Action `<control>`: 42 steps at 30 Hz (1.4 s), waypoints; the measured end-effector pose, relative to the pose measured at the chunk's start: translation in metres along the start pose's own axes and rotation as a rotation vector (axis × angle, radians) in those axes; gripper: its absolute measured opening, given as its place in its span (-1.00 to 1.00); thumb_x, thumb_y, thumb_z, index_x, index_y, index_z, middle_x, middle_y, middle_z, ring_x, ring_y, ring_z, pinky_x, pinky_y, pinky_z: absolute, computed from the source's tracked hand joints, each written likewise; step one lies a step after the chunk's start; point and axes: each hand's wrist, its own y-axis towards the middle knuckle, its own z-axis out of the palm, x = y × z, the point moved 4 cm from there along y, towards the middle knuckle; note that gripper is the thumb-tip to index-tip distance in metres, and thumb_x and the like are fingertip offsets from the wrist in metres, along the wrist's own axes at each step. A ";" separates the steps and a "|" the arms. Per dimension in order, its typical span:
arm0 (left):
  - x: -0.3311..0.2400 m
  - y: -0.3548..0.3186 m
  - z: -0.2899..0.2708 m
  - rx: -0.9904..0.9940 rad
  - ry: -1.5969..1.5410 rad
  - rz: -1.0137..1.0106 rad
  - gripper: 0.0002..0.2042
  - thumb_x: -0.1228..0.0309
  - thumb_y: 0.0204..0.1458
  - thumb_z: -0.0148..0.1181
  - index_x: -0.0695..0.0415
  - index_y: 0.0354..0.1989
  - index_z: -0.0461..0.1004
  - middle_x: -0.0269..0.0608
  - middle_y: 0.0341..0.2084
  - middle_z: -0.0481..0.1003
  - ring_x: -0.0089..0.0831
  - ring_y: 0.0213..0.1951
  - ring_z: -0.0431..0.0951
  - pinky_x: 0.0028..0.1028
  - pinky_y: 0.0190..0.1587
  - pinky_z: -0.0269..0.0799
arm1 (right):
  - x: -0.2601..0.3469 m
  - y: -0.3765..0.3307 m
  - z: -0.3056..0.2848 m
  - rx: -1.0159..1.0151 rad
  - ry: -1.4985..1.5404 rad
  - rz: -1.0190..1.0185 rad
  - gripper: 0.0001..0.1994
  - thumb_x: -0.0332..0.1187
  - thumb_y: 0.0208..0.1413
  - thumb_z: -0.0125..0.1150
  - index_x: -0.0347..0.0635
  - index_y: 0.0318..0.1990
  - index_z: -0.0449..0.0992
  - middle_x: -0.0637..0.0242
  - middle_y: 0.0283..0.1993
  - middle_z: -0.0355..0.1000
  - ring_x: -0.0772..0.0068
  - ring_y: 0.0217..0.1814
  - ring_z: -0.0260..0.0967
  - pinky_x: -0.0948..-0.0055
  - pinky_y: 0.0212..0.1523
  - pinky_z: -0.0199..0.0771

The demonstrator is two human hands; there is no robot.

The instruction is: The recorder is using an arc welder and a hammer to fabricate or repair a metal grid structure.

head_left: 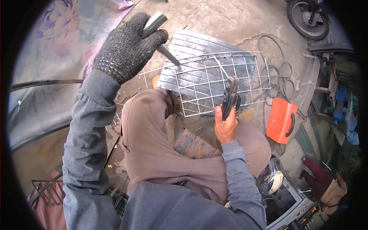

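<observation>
My left hand [124, 50], in a dark knitted glove, is raised at the upper left. Its fingers close round a grey metal tool [154, 23] with a shiny, blunt end and a tapered shaft; the glove hides its middle. My bare right hand [226, 128] grips a black welding electrode holder [230, 97] by its handle. A thin electrode rod [221, 67] sticks out of its jaws over a welded wire grid [199, 78]. The grid lies on a ribbed metal sheet [207, 44] on the ground, in front of my knees.
An orange welding machine [276, 119] with a black handle stands to the right, beside looped cables [281, 74]. A wheel [308, 18] is at the far right. Wooden board [195, 145] lies between my legs. Flowered cloth [57, 42] hangs left. Another person [326, 184] is at lower right.
</observation>
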 end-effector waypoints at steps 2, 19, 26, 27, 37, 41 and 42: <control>0.003 0.007 0.005 -0.010 0.032 0.037 -0.65 0.11 0.23 0.27 0.13 -0.01 0.57 -0.01 -0.19 0.60 -0.16 -0.16 0.66 -0.22 -0.10 0.52 | 0.004 0.003 0.001 0.007 -0.027 -0.061 -0.64 -0.16 0.31 0.28 -0.29 -0.03 0.43 -0.05 -0.23 0.57 -0.18 -0.22 0.57 0.05 -0.17 0.51; -0.020 0.012 0.001 0.012 0.050 -0.044 -0.55 0.08 0.10 0.30 0.34 -0.23 0.50 0.30 -0.31 0.54 0.18 -0.17 0.59 -0.07 -0.14 0.48 | 0.004 0.002 0.001 0.044 -0.064 -0.062 -0.61 -0.12 0.32 0.26 -0.29 -0.01 0.39 -0.15 -0.24 0.55 -0.27 -0.22 0.54 0.00 -0.20 0.49; -0.029 0.020 0.006 0.022 0.074 -0.035 -0.56 0.09 0.09 0.27 0.33 -0.22 0.53 0.30 -0.31 0.54 0.17 -0.18 0.58 -0.07 -0.10 0.48 | 0.003 0.002 0.001 0.055 -0.039 -0.069 -0.60 -0.13 0.31 0.28 -0.31 0.01 0.38 -0.16 -0.28 0.55 -0.28 -0.25 0.54 0.00 -0.23 0.50; -0.029 0.022 0.008 0.023 0.073 -0.033 -0.56 0.09 0.09 0.27 0.33 -0.22 0.53 0.30 -0.31 0.54 0.17 -0.18 0.58 -0.07 -0.10 0.48 | 0.003 0.002 0.001 0.054 -0.047 -0.074 -0.60 -0.14 0.31 0.28 -0.31 0.01 0.38 -0.16 -0.28 0.55 -0.28 -0.25 0.54 0.00 -0.23 0.50; -0.021 0.028 0.017 -0.081 0.156 0.081 -0.59 0.15 0.07 0.24 0.38 -0.23 0.53 0.34 -0.28 0.54 0.21 -0.15 0.59 -0.04 -0.06 0.51 | 0.013 0.000 0.005 0.126 -0.014 0.055 -0.64 -0.18 0.32 0.28 -0.28 0.02 0.38 -0.16 -0.26 0.55 -0.24 -0.24 0.56 0.01 -0.22 0.51; -0.033 0.029 0.017 -0.055 0.206 0.113 -0.62 0.19 0.06 0.23 0.38 -0.25 0.53 0.35 -0.28 0.55 0.20 -0.16 0.60 -0.05 -0.06 0.52 | 0.028 -0.001 0.003 0.076 -0.115 -0.119 -0.64 -0.18 0.32 0.27 -0.26 0.05 0.38 -0.15 -0.19 0.56 -0.23 -0.19 0.56 0.02 -0.18 0.51; -0.037 0.029 0.015 -0.057 0.203 0.113 -0.62 0.19 0.06 0.23 0.38 -0.25 0.53 0.35 -0.28 0.55 0.20 -0.16 0.60 -0.05 -0.06 0.52 | 0.027 -0.002 0.004 0.096 -0.110 -0.130 -0.62 -0.17 0.33 0.27 -0.26 0.07 0.38 -0.16 -0.19 0.56 -0.24 -0.18 0.56 0.02 -0.18 0.52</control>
